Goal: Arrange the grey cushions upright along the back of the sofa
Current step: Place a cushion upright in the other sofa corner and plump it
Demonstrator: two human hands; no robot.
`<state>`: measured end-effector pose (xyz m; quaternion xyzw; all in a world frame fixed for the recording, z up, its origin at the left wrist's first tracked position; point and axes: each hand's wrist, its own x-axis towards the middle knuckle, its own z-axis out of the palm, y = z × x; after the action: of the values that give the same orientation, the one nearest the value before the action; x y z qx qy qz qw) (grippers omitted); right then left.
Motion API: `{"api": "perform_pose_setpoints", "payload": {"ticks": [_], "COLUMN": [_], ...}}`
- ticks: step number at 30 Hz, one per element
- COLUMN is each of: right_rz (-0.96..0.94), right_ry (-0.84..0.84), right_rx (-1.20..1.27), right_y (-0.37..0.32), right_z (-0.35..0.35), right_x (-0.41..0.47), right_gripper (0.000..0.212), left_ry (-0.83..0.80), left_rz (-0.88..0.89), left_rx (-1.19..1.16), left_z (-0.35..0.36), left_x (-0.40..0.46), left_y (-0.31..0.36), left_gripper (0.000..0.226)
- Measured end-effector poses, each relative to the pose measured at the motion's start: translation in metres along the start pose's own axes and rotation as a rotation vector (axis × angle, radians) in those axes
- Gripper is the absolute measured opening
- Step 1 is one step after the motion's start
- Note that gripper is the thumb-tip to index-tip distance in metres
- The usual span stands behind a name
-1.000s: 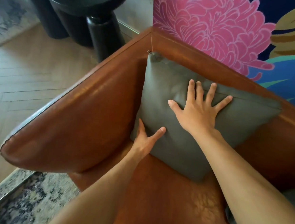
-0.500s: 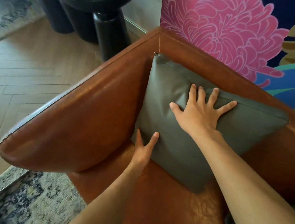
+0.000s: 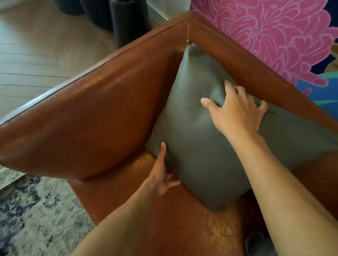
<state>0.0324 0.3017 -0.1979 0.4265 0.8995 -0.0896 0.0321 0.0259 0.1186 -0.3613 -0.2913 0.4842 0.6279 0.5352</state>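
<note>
A grey cushion [image 3: 193, 142] stands upright in the corner of a brown leather sofa [image 3: 240, 58], leaning on the backrest and touching the armrest [image 3: 83, 121]. My right hand [image 3: 236, 113] is on its top edge, fingers curled over the back and thumb on the front face. At the cushion's lower left edge, my left hand [image 3: 160, 175] has one digit pointing up along the side and the others tucked under the bottom. A second grey cushion [image 3: 263, 254] lies on the seat at the lower right, mostly hidden by my right forearm.
A wall with a large pink flower mural [image 3: 262, 30] rises right behind the backrest. A black pedestal table [image 3: 124, 13] stands on the herringbone wood floor [image 3: 29, 46] beyond the armrest. A patterned rug [image 3: 25, 217] lies in front of the sofa.
My right hand has gone from flat on the cushion's face up to its top edge, fingers curling over. My left hand has slid down to the lower left corner, fingers under the bottom.
</note>
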Motion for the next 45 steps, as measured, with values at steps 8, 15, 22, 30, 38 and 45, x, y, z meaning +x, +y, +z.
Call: {"api": "perform_pose_setpoints", "payload": {"ticks": [8,15,22,30,38,45], "right_rz": [0.111,0.259,0.447,0.491,0.509,0.539], "right_ry": [0.191,0.248,0.184,0.072,0.095,0.052], "right_rx": [0.189,0.601,1.286,1.674,1.600,1.552], "right_y": [0.048,0.099,0.142,0.149,0.146,0.139], "right_z": [-0.026,-0.049,-0.030,0.042,0.069,0.089], "right_x": [-0.053,-0.104,-0.137,-0.140,-0.115,-0.120], "right_gripper": [0.074,0.072,0.085,0.108,0.143,0.120], "left_ry": [-0.009,-0.025,-0.045,-0.102,-0.086,-0.047], "left_rz": [0.069,0.274,0.547,0.739,0.807,0.796], "left_rx": [0.161,0.309,0.482,0.726,0.821,0.905], "left_z": [0.022,0.039,0.068,0.063,0.046,0.039], "left_x": [-0.024,-0.043,-0.073,-0.060,-0.024,-0.002], "left_y": [0.001,0.015,0.054,0.101,0.087,0.085], "left_gripper": [0.098,0.046,0.035,0.073,0.107,0.116]}}
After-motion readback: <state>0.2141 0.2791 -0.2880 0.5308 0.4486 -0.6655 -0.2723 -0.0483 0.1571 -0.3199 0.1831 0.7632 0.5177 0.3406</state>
